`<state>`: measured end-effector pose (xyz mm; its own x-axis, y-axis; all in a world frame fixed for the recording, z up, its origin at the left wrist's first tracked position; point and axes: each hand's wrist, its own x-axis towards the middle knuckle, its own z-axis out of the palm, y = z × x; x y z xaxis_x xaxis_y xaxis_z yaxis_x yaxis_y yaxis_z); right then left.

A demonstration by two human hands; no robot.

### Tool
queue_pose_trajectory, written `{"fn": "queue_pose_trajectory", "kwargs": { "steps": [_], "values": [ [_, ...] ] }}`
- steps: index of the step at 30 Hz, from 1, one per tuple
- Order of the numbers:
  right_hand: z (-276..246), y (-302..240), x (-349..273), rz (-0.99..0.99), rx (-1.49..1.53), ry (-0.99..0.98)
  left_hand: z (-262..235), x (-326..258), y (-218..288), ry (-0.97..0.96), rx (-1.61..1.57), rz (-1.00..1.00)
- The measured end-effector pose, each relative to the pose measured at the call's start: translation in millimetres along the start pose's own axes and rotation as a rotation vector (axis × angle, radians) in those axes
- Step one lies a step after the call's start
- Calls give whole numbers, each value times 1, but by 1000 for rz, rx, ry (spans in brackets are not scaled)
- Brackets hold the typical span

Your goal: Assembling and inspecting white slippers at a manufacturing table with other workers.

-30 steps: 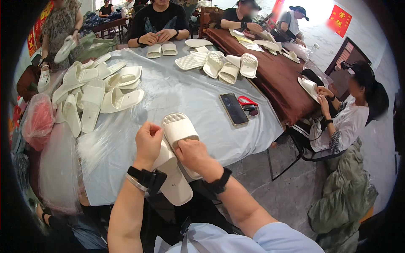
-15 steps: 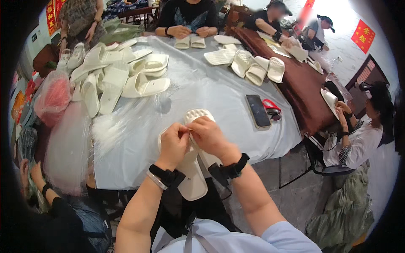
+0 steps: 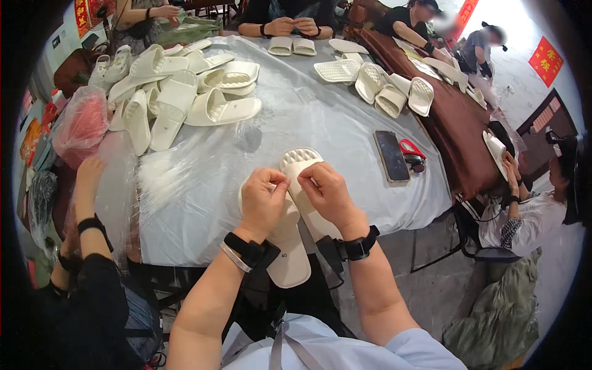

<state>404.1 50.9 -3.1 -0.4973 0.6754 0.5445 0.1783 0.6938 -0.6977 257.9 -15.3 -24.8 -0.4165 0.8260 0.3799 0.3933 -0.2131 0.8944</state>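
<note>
Grey table (image 3: 320, 123) | both hands' grip closed, apparently pinching white slippers (image 3: 296, 203)

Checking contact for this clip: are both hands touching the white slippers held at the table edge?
Touching. The head view shows the left hand and right hand pressed on the white slippers, fingers pinching near their upper part, no gap visible.

The left hand (image 3: 262, 200) and right hand (image 3: 325, 192) pinch a pair of white slippers (image 3: 295, 217); a black phone (image 3: 392, 156) lies right of them.

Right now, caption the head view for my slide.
Both hands, left hand and right hand, grip a pair of white slippers at the table edge.
</note>
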Motion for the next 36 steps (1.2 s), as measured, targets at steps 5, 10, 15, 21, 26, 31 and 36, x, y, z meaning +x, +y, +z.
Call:
{"fn": "queue_pose_trajectory", "kwargs": {
  "steps": [5, 10, 15, 21, 26, 31, 36],
  "values": [
    [1, -5, -5, -39, -27, 35, 0, 3, -3, 67, 39, 160],
    [5, 0, -2, -34, 35, 80, 2, 0, -7, 50, 28, 126],
    [5, -5, 1, -102, -10, 63, -2, 1, 3, 69, 33, 67],
    [9, -3, 0, -78, 8, 65, -2, 0, 0, 50, 18, 1],
    [10, -6, -3, -64, 19, 59, -3, 0, 0, 75, 34, 42],
    [15, 2, -9, 67, 195, 90, 0, -2, 0, 68, 3, -3],
    [11, 0, -6, 31, 155, 42, -1, -1, -6, 79, 31, 93]
  ]
}}
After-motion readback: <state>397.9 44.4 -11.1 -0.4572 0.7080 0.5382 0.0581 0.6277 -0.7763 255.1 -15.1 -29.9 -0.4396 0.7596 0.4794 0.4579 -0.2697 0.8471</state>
